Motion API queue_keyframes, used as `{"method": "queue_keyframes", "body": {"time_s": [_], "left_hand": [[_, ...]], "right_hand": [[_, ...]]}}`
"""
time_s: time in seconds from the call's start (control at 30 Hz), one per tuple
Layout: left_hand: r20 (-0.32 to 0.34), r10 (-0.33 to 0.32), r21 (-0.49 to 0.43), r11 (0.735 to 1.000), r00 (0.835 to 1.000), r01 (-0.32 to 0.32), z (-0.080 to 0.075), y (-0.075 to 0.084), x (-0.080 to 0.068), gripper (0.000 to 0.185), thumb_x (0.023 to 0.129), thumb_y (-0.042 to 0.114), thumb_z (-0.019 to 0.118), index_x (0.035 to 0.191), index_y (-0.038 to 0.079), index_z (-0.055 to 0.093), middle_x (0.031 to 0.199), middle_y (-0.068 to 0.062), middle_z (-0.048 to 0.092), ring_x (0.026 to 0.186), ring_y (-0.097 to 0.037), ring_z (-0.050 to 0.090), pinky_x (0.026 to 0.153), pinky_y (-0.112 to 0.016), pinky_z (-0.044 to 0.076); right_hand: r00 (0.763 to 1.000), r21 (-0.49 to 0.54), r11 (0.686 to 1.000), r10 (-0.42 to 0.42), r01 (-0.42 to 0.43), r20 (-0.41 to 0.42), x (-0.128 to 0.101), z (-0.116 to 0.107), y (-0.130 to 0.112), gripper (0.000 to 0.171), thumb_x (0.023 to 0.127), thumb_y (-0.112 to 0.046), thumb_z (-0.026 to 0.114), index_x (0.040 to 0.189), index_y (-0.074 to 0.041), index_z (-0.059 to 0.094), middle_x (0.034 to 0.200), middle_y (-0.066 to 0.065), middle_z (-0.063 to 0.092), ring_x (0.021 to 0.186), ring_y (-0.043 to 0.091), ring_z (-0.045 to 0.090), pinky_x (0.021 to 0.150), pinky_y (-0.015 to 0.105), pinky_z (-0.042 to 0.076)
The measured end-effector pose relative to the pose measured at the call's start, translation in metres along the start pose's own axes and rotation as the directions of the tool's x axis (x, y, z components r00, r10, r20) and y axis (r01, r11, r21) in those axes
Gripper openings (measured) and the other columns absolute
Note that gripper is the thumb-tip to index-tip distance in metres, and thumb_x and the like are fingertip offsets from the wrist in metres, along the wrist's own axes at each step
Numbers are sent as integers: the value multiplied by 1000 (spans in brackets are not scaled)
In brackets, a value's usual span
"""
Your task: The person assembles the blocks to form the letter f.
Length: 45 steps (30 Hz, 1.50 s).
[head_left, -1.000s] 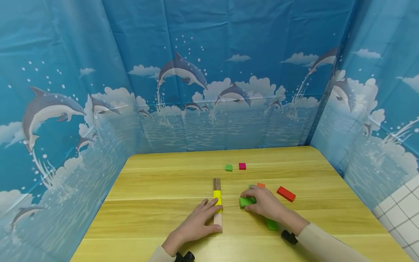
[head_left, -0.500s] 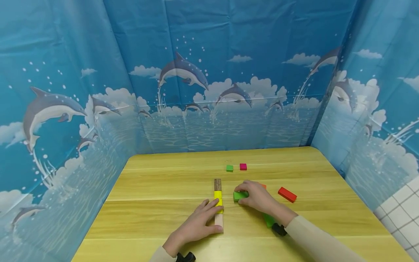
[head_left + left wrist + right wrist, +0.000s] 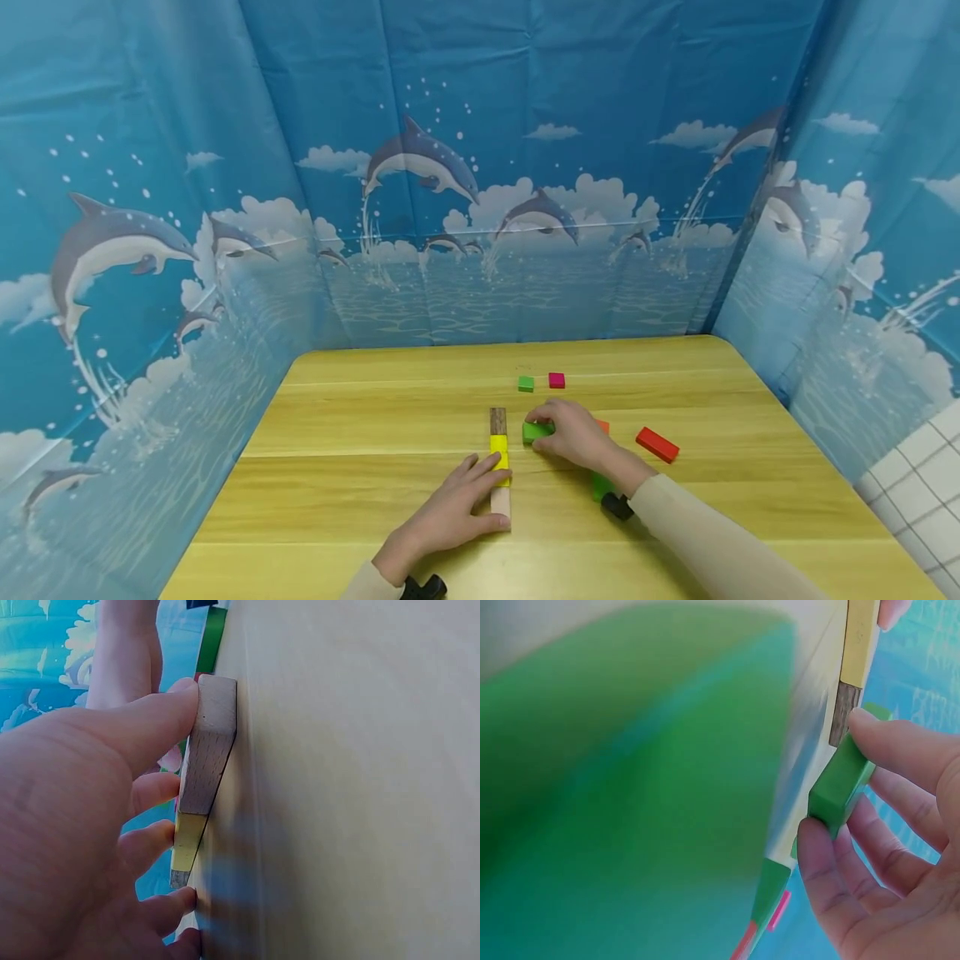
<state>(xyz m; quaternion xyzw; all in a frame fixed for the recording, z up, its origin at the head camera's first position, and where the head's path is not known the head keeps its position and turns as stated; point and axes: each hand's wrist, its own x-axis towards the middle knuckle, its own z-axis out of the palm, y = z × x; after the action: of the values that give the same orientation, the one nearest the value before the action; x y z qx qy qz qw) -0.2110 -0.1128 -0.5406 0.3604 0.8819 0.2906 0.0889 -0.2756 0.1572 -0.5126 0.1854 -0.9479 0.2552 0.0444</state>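
A straight row of blocks lies on the table: a dark brown block (image 3: 498,421) at the far end, yellow (image 3: 498,444) in the middle, and a pale wooden block (image 3: 500,502) nearest me. My left hand (image 3: 459,507) rests along the row, fingers spread over the yellow part. Its thumb touches the pale block (image 3: 210,750) in the left wrist view. Between thumb and fingers my right hand (image 3: 576,436) pinches a green block (image 3: 534,432), just right of the row's brown end. In the right wrist view this green block (image 3: 844,780) is tilted.
Another green block (image 3: 601,486) lies under my right wrist, and an orange block (image 3: 603,426) is partly hidden behind that hand. To the right is a red block (image 3: 657,445). Farther back sit a small green block (image 3: 526,384) and a magenta block (image 3: 557,381).
My right hand has moved left and farther from me with the green block, closer to the row. My left hand has stayed in place on the row.
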Motion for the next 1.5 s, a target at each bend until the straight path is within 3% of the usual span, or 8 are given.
{"method": "queue_keyframes", "body": {"time_s": [0.57, 0.93, 1.5], "left_hand": [[-3, -4, 1, 1000, 1000, 4, 0, -1, -1, 68, 95, 59, 59, 154, 28, 44, 166, 2, 23, 151, -39, 16, 111, -66, 28], [2, -8, -6, 1000, 1000, 8, -4, 0, -1, 67, 95, 57, 61, 153, 26, 45, 166, 1, 24, 150, -40, 16, 111, -66, 28], [-3, -7, -6, 1000, 1000, 7, -5, 2, -1, 66, 96, 53, 63, 153, 24, 46, 165, 0, 25, 150, -41, 17, 112, -65, 27]], "right_hand": [[999, -7, 999, 43, -43, 1, 29, 7, -3, 33, 82, -19, 86, 114, -18, 76, 98, -7, 63, 90, 13, 59, 80, 35, 53], [1000, -90, 996, 17, -18, -6, 51, 12, -6, 35, 80, -19, 88, 112, -16, 77, 104, -1, 68, 94, 17, 64, 82, 38, 56], [998, -86, 995, 47, -44, 30, 58, 18, -5, 34, 81, -17, 87, 112, -16, 77, 106, 0, 70, 98, 19, 65, 86, 38, 55]]}}
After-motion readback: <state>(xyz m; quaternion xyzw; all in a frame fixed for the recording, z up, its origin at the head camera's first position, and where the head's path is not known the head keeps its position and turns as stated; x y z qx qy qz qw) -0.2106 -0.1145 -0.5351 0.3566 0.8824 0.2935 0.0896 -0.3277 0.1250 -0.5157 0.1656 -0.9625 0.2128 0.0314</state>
